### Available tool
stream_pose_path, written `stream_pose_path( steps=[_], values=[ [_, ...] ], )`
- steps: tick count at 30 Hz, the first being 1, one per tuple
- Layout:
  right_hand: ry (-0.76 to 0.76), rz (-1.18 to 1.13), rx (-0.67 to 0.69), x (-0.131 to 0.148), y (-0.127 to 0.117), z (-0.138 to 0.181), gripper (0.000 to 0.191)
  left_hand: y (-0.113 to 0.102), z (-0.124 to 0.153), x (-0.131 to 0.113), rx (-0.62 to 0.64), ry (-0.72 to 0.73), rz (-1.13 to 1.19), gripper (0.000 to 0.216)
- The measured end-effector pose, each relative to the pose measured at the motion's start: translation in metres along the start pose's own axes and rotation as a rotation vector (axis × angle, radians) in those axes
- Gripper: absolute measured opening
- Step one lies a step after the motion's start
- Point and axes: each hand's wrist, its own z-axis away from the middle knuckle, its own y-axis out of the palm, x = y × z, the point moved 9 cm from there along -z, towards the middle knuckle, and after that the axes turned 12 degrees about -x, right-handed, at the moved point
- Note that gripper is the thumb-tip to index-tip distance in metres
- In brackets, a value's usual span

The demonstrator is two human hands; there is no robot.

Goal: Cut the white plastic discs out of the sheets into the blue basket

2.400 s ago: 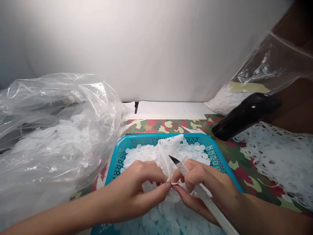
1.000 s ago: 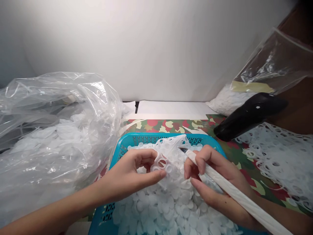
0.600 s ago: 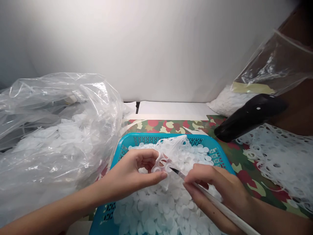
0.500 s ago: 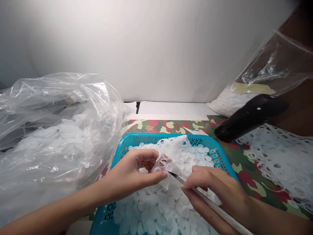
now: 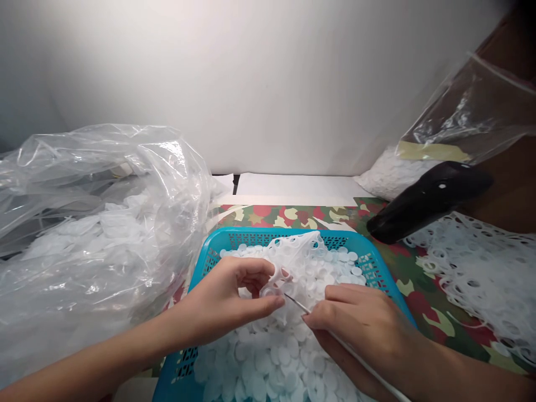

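Note:
My left hand pinches a white perforated plastic sheet by its near end, fingers curled behind it and thumb in front. Round holes run through the sheet, and its far part rests over the discs. From the right, my right hand grips a slim, pale-handled scalpel. Its thin pointed tip meets or nearly meets the sheet edge beside my left thumb; exact contact is unclear. Both hands are above a blue plastic basket filled with small white translucent discs.
A big clear plastic bag of white pieces lies left. On the right are a pile of holed white sheets, a black curved object and a clear bag of white bits. A camouflage-patterned cover lies underneath.
My right hand has rolled over and shifted slightly left, so the scalpel now appears thinner, edge-on. My left hand and the sheet have tilted a little.

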Motion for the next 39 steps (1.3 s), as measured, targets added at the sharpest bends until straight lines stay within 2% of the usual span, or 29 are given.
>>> stream_pose_path(
  steps=[4, 7, 10, 14, 17, 21, 26, 31, 33, 36, 39],
  values=[
    [-0.003, 0.017, 0.084, 0.0, 0.01, 0.002, 0.021, 0.001, 0.002, -0.007, -0.01, 0.107, -0.043, 0.013],
    [-0.012, 0.009, 0.087, 0.002, 0.01, 0.002, 0.021, 0.004, 0.004, -0.01, 0.005, 0.128, -0.008, 0.017],
    [0.012, 0.004, 0.023, 0.0, 0.001, -0.002, 0.012, 0.006, 0.005, -0.007, 0.011, 0.075, 0.031, 0.017],
    [-0.065, 0.095, -0.105, 0.007, -0.016, -0.004, 0.024, 0.005, 0.004, -0.003, 0.006, 0.005, 0.081, 0.015],
    [-0.151, 0.124, -0.111, 0.014, -0.019, 0.0, 0.031, 0.006, 0.003, -0.001, 0.029, -0.051, 0.17, 0.012],
    [-0.241, 0.127, -0.098, 0.021, -0.018, 0.002, 0.034, 0.009, 0.003, 0.004, 0.055, -0.123, 0.303, 0.021],
    [-0.142, 0.0, -0.031, 0.015, -0.01, -0.008, 0.036, 0.012, 0.002, 0.007, 0.073, -0.147, 0.379, 0.023],
    [-0.045, -0.124, -0.045, 0.007, -0.008, -0.005, 0.034, 0.009, 0.002, 0.003, 0.065, -0.093, 0.29, 0.015],
    [0.027, -0.14, -0.105, -0.001, -0.014, -0.001, 0.035, 0.006, 0.002, 0.002, 0.044, -0.062, 0.224, 0.015],
    [0.137, -0.104, -0.266, -0.012, -0.03, 0.003, 0.038, 0.004, 0.002, 0.002, 0.027, -0.053, 0.183, 0.022],
    [0.159, -0.075, -0.374, -0.012, -0.044, 0.0, 0.04, 0.006, 0.002, 0.003, 0.037, -0.088, 0.187, 0.02]
  ],
)
